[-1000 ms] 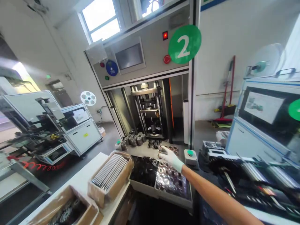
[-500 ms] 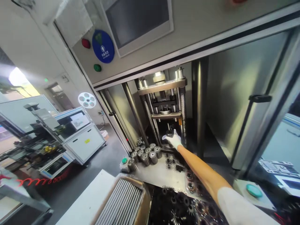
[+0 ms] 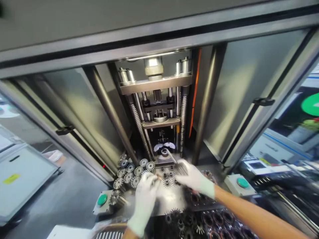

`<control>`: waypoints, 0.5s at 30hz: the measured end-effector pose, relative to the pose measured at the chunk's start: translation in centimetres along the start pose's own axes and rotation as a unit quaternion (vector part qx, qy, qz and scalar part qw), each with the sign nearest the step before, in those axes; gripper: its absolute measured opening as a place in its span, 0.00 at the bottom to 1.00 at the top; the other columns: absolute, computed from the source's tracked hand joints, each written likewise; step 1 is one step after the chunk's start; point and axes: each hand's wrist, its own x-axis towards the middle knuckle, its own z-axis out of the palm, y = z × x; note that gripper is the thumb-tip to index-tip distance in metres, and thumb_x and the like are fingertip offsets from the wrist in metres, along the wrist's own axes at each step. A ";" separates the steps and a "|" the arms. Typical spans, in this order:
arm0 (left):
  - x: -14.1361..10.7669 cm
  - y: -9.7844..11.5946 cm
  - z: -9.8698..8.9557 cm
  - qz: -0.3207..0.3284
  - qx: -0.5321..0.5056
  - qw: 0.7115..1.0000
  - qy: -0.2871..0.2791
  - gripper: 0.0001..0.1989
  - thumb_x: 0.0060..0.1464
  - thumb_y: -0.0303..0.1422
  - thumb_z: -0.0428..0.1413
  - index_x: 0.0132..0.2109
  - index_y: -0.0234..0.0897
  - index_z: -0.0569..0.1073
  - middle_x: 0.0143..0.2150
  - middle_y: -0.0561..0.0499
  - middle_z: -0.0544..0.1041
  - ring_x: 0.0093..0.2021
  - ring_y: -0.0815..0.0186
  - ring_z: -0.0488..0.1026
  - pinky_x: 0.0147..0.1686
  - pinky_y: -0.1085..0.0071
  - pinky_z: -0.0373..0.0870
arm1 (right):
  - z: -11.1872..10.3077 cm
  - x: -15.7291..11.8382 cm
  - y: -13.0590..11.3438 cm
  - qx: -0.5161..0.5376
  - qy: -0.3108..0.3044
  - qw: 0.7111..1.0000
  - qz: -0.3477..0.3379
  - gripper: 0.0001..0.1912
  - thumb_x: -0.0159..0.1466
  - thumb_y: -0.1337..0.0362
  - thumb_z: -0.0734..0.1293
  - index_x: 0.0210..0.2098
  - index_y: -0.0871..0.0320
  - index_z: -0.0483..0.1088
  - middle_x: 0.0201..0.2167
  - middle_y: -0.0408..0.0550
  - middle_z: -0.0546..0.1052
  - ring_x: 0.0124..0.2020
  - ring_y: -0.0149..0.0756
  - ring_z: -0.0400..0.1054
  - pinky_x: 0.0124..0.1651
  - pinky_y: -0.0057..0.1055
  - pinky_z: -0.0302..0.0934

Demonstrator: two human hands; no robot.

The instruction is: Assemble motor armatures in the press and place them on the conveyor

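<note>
My gloved right hand (image 3: 195, 179) is closed around a slotted rotor core (image 3: 182, 167), whose thin metal shaft (image 3: 171, 156) points up and left toward the press. To its left my gloved left hand (image 3: 146, 194) has its fingers pinched on a small copper-coloured part (image 3: 158, 178), blurred by motion. Just beyond the hands stands the press fixture (image 3: 164, 152), with a round seat and pale curved guards. Close to the left fingers, several rotor cores (image 3: 128, 177) stand grouped. Black star-shaped end pieces (image 3: 168, 182) lie on the metal plate (image 3: 171, 197) between the hands.
Green buttons on boxes flank the work area, one left (image 3: 102, 199) and one right (image 3: 242, 183). Copper-coloured rings in a clear tray (image 3: 216, 219) and loose black star pieces (image 3: 180, 220) lie in front. A box of metal shafts (image 3: 112, 235) shows at the bottom edge. Press columns (image 3: 208, 99) rise behind.
My right hand has come back out of the press and now holds a rotor core with its shaft. My left hand has entered view, pinching a small part. The view has turned downward and right.
</note>
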 end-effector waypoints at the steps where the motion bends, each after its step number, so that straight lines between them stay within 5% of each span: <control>1: 2.8 0.1 1.1 0.047 0.034 0.998 0.006 0.14 0.61 0.40 0.47 0.40 0.39 0.75 0.45 0.48 0.72 0.45 0.64 0.70 0.49 0.68 0.64 | -1.5 -3.4 1.1 -0.023 -0.001 0.999 0.034 0.25 0.54 0.59 0.70 0.51 0.54 0.67 0.37 0.45 0.78 0.39 0.41 0.71 0.43 0.32 0.62; 5: 11.0 -0.1 5.0 0.159 0.225 0.961 -0.009 0.17 0.62 0.37 0.44 0.42 0.35 0.75 0.42 0.44 0.72 0.38 0.63 0.69 0.40 0.68 0.63 | -9.1 -14.1 5.8 -0.141 0.073 0.969 0.191 0.26 0.54 0.56 0.69 0.51 0.54 0.68 0.41 0.49 0.78 0.42 0.43 0.71 0.44 0.31 0.61; 8: 15.0 -1.6 7.8 0.195 0.287 0.935 -0.066 0.17 0.60 0.38 0.45 0.45 0.35 0.75 0.44 0.42 0.74 0.44 0.60 0.70 0.42 0.67 0.63 | -15.6 -17.8 7.8 -0.230 0.139 0.923 0.275 0.25 0.55 0.55 0.67 0.51 0.55 0.67 0.41 0.50 0.77 0.41 0.43 0.71 0.42 0.31 0.61; 12: 19.3 -3.8 11.3 0.111 0.302 0.935 -0.152 0.26 0.58 0.50 0.41 0.43 0.38 0.75 0.42 0.41 0.77 0.45 0.52 0.73 0.43 0.63 0.66 | -23.4 -19.1 10.4 -0.316 0.197 0.845 0.383 0.32 0.54 0.51 0.68 0.55 0.58 0.63 0.43 0.54 0.77 0.44 0.47 0.71 0.42 0.34 0.60; 15: 20.9 -4.1 12.4 0.020 0.329 0.925 -0.187 0.29 0.53 0.56 0.43 0.41 0.37 0.74 0.42 0.41 0.77 0.42 0.53 0.74 0.41 0.63 0.68 | -26.7 -19.1 12.2 -0.328 0.186 0.826 0.419 0.34 0.53 0.50 0.69 0.54 0.62 0.64 0.42 0.57 0.76 0.44 0.49 0.71 0.42 0.36 0.60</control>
